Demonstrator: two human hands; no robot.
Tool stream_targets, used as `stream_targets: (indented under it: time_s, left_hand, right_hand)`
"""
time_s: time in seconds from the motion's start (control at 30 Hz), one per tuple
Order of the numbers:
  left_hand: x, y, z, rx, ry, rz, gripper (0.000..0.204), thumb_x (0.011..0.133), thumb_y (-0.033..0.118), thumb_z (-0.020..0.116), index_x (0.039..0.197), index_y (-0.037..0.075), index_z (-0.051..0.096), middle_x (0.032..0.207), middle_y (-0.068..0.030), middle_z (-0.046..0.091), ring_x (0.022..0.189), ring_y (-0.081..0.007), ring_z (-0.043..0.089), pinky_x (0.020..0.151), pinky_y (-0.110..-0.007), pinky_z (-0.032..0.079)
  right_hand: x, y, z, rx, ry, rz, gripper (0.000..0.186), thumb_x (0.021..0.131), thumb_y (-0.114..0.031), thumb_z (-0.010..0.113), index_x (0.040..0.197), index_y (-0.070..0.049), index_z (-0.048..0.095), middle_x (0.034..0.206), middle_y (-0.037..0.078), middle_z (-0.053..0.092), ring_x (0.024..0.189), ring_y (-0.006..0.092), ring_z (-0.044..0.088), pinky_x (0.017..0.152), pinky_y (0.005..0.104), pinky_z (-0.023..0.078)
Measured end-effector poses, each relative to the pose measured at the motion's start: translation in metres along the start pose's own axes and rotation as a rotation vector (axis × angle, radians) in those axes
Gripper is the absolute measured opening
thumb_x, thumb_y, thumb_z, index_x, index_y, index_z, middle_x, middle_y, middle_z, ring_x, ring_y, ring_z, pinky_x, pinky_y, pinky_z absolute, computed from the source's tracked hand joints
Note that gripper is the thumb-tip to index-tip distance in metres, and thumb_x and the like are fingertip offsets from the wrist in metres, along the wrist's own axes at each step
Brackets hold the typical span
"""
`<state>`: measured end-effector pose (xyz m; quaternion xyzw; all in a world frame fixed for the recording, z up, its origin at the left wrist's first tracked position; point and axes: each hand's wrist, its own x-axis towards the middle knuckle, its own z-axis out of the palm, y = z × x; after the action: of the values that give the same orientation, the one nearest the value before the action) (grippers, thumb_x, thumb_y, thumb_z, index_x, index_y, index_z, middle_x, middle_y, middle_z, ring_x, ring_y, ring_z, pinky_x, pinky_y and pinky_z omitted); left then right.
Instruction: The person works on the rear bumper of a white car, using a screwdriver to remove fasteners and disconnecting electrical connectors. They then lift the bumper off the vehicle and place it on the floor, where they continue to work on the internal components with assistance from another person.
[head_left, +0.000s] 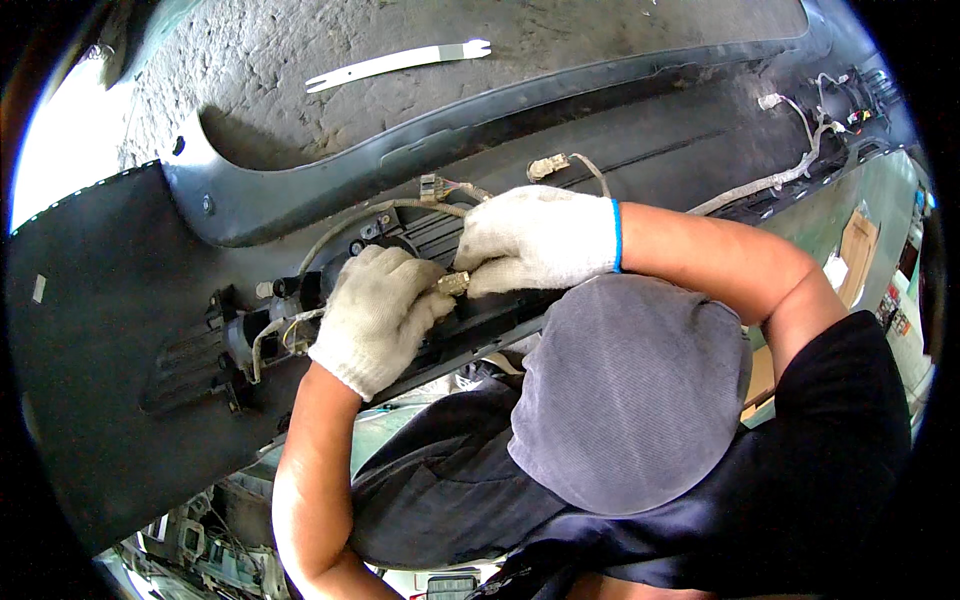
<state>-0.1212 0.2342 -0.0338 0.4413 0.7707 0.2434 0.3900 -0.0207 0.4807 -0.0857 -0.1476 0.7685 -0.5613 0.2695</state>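
Observation:
Both of my hands wear off-white knit work gloves and meet over the inner side of a dark car bumper (90, 330). A small, dirty, pale wiring connector (453, 284) sits between them. The fingers of my left hand (375, 318) close on its left side. From the right, my right hand (545, 240), with a blue cuff edge, pinches its other end. Just above the right hand lie a grey plug (432, 188) with coloured wires and a dirty beige connector (547, 167) on a cable. Gloves hide part of the wiring harness (335, 232) running under them.
A white pry tool (400, 66) lies on the rough grey floor beyond the bumper. More harness (765, 186) runs to the bumper's right end. At left is a black bracket (240, 340) with wires. Cardboard (858, 245) leans at far right. A grey cap (630, 395) covers the lower middle.

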Motion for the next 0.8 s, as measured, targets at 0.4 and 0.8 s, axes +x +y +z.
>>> stream_targets:
  time_s: [0.4,0.8]
  left_hand:
    - [-0.004,0.002,0.006,0.047,-0.028,0.015,0.030,0.086,0.017,0.081,0.114,0.007,0.073,0.096,-0.0145,0.071,0.094,-0.0414,0.066,0.084,-0.053,0.052]
    - [-0.005,0.001,0.012,-0.006,0.130,0.096,0.035,0.078,0.000,0.074,0.112,0.005,0.070,0.096,-0.0167,0.071,0.091,-0.0437,0.065,0.081,-0.054,0.053]
  right_hand:
    - [0.008,0.002,0.003,0.031,-0.064,0.037,0.046,0.089,-0.048,0.081,0.109,-0.007,0.081,0.104,0.016,0.076,0.105,0.0388,0.072,0.090,0.0498,0.056]
    - [0.006,0.009,0.014,-0.003,0.124,-0.138,0.036,0.085,-0.037,0.087,0.100,-0.006,0.080,0.096,0.014,0.075,0.096,0.0369,0.072,0.084,0.0473,0.058]
